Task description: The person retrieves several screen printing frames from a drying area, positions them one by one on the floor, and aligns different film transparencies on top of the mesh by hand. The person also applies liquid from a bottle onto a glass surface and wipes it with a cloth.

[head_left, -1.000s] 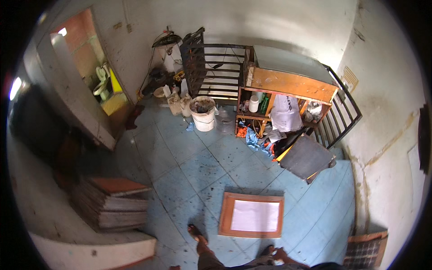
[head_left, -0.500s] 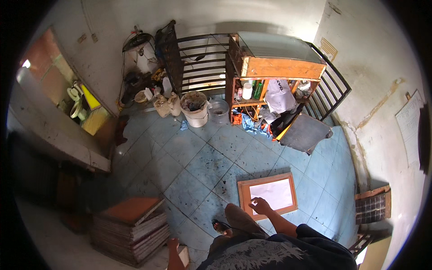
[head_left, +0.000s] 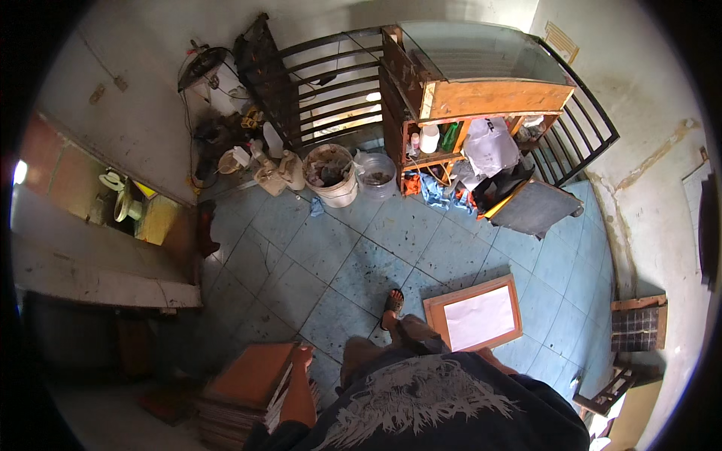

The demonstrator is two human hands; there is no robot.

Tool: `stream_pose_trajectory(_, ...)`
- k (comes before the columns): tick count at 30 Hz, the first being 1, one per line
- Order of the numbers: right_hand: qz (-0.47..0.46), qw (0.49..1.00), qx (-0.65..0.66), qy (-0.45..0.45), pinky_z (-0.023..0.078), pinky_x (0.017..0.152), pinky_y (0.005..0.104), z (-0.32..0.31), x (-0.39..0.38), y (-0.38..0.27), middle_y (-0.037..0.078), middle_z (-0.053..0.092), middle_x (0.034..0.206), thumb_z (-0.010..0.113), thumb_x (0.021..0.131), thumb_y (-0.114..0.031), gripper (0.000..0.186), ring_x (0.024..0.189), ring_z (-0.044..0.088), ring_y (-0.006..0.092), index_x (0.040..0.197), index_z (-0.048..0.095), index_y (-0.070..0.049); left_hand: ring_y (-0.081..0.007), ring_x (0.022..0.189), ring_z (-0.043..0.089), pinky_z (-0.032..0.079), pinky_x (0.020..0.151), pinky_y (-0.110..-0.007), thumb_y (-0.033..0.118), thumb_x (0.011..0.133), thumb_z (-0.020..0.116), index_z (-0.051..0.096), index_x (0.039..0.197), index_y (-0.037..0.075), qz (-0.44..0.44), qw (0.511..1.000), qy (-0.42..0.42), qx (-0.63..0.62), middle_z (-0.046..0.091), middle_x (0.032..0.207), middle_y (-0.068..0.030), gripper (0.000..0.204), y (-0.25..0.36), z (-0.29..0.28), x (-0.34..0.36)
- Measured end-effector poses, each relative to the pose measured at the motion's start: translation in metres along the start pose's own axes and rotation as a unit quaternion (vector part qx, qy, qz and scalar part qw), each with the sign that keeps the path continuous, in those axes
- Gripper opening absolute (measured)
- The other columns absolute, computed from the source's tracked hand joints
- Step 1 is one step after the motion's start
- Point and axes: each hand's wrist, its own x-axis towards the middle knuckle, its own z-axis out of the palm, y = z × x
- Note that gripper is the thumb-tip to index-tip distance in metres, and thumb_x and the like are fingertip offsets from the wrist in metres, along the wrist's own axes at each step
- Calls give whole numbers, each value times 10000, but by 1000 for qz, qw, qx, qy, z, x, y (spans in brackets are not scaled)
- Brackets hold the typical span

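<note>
Beside my left leg, at the lower left, stands a stack of flat wooden panels [head_left: 248, 376] with reddish-brown tops. My left hand [head_left: 301, 356] is at the right corner of the topmost panel, fingers closed over its edge. White edges show in gaps beneath that side. To my right a brown wooden frame with a white sheet [head_left: 478, 314] inside it lies flat on the floor. A strip of my right arm shows just below the frame; the right hand itself is hidden behind my dark shirt.
Blue floor tiles [head_left: 331, 319] carry dark stains. Along the far wall stand a dirty white bucket [head_left: 331, 192], a clear tub [head_left: 376, 184], a wooden cabinet [head_left: 496, 99] with a glass top, and a leaning dark board [head_left: 535, 209]. A small checked panel [head_left: 633, 328] leans at right.
My left hand has risen from below the stack's side to the top panel's corner. My right hand has left the framed sheet and gone out of sight. The view and my feet have shifted.
</note>
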Motion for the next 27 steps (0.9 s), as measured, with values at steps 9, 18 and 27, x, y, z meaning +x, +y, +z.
stream_pose_trajectory(9,93,995,33,-7,521,632,391,-47,275,-279,170,676,728,601,866,-403,439,627,667,259,965,665,20,-278,977,626,496,733,-468,267,982,488,611,1251,146,-65,997,-49,-7,578,1256,-120,319,90,-106,11)
stream_pose_trajectory(18,32,971,-207,-113,532,642,420,-8,302,-284,178,695,831,600,883,-361,334,716,690,288,970,678,-48,-245,876,642,505,664,-383,242,926,577,637,1135,55,32,994,-37,-99,639,1000,-113,286,270,-194,113)
stream_pose_trajectory(27,317,946,-42,-46,537,669,406,-12,286,-295,158,677,690,533,914,-412,443,604,668,273,814,703,-15,-216,709,603,469,604,-386,249,894,631,679,1014,34,98,991,2,87,653,878,-88,251,428,-240,151)
